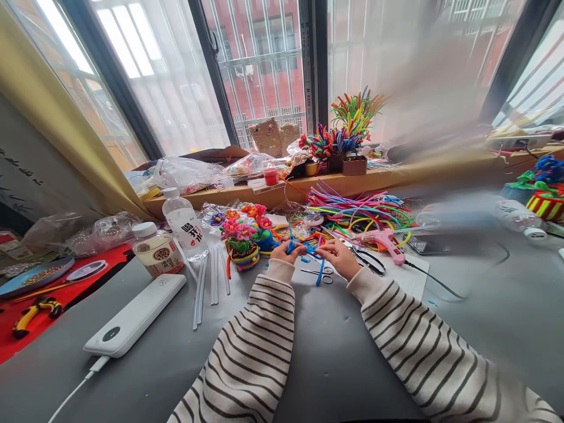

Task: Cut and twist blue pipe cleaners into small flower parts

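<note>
Your left hand (pixel 284 253) and right hand (pixel 341 258) both pinch blue fuzzy pipe cleaners (pixel 311 251) above the smooth grey tabletop (pixel 328 346). A pink plastic glue gun (pixel 385 239) lies to their right.

From close above the grey table (pixel 326 352), the head-worn view faces forward and down, toward the windows (pixel 259 59)

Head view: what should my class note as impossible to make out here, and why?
All in the head view:
Blue stems: gripped parts hidden by the left hand and right hand.
White cable: one end cut off by the bottom edge.
Striped pot: cut off by the right edge.
Lying bottle: label too blurred.
</note>
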A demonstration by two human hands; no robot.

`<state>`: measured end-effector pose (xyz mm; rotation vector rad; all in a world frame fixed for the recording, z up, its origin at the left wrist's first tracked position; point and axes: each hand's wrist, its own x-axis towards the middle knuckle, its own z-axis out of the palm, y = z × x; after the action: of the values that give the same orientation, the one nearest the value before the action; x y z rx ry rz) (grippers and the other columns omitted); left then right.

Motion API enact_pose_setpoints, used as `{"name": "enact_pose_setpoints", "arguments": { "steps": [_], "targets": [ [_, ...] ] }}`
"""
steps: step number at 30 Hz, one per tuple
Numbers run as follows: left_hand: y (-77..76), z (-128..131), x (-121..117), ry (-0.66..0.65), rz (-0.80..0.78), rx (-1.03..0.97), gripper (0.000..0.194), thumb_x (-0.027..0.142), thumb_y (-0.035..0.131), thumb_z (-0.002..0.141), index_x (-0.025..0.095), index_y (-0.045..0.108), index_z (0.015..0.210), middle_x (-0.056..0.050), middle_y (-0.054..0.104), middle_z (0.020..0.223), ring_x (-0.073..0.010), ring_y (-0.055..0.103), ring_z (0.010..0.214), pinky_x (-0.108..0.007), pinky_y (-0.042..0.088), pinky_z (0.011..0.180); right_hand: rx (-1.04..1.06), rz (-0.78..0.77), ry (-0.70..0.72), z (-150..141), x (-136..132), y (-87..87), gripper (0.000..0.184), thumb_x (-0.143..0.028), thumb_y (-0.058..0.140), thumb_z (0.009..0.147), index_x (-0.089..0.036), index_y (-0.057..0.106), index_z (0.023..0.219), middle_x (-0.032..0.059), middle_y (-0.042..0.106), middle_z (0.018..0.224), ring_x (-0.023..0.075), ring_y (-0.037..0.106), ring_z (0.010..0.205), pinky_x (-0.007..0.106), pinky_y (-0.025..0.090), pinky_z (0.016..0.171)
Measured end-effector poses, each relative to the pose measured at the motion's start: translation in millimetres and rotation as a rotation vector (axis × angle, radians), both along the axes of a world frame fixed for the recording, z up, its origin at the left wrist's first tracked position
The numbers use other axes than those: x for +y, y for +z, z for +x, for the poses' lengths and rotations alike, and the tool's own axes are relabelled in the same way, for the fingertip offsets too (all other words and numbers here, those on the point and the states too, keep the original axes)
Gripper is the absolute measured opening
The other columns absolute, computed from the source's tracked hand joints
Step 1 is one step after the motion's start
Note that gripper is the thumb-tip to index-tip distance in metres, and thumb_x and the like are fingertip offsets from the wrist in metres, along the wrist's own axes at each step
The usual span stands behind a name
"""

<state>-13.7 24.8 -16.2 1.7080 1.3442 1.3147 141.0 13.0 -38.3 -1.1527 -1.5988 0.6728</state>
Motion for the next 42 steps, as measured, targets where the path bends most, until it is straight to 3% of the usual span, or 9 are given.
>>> {"name": "enact_pose_setpoints", "arguments": {
  "steps": [5,10,15,23,42],
  "targets": [
    [-5.2,-5.4,5.7,0.063,-0.029,-0.019,0.022,0.037,0.057,0.055,0.016,0.059,0.058,-0.001,0.060,0.053,-0.0133,0.054,0.055,-0.027,0.041,0.062,-0.145,0.153,-0.103,3.3,-6.1,6.6,0.030,-0.042,0.048,0.068,-0.018,0.060,0.083,0.0058,0.044,0.083,0.0124,0.049,0.066,0.027,0.044,0.061],
    [-4.2,-5.2,5.4,0.080,-0.061,-0.051,0.022,0.037,0.058,0.054,0.015,0.058,0.056,-0.002,0.060,0.052,-0.0150,0.055,0.057,-0.029,0.041,0.062,-0.468,0.394,-0.151,3.9,-12.7,12.6,0.038,-0.037,0.053,0.067,-0.016,0.054,0.098,0.0086,0.049,0.084,0.0195,0.048,0.080,0.031,0.040,0.073],
    [-4.2,-2.4,5.1,0.041,-0.085,-0.151,0.022,0.037,0.056,0.056,0.014,0.055,0.058,-0.002,0.059,0.051,-0.0139,0.055,0.054,-0.029,0.042,0.061,-0.674,0.397,-0.168,3.4,-13.5,11.5,0.027,-0.034,0.047,0.072,-0.020,0.056,0.093,0.0065,0.055,0.074,0.0185,0.051,0.072,0.028,0.041,0.065],
    [-9.8,-4.6,9.7,0.016,0.005,-0.146,0.020,0.035,0.056,0.057,0.015,0.056,0.056,-0.001,0.059,0.053,-0.0129,0.054,0.056,-0.027,0.042,0.061,-0.630,0.388,-0.176,3.5,-12.2,9.6,0.025,-0.036,0.043,0.074,-0.021,0.060,0.084,0.0054,0.058,0.074,0.0159,0.054,0.068,0.024,0.040,0.061],
    [6.2,0.0,-3.2,0.052,-0.022,-0.151,0.014,0.029,0.057,0.057,0.016,0.054,0.056,0.001,0.059,0.048,-0.0117,0.053,0.049,-0.025,0.041,0.054,-0.593,0.348,-0.147,3.8,-15.4,11.3,0.029,-0.036,0.038,0.077,-0.021,0.063,0.079,0.0045,0.058,0.069,0.0138,0.053,0.065,0.022,0.037,0.059]
  ]
}}
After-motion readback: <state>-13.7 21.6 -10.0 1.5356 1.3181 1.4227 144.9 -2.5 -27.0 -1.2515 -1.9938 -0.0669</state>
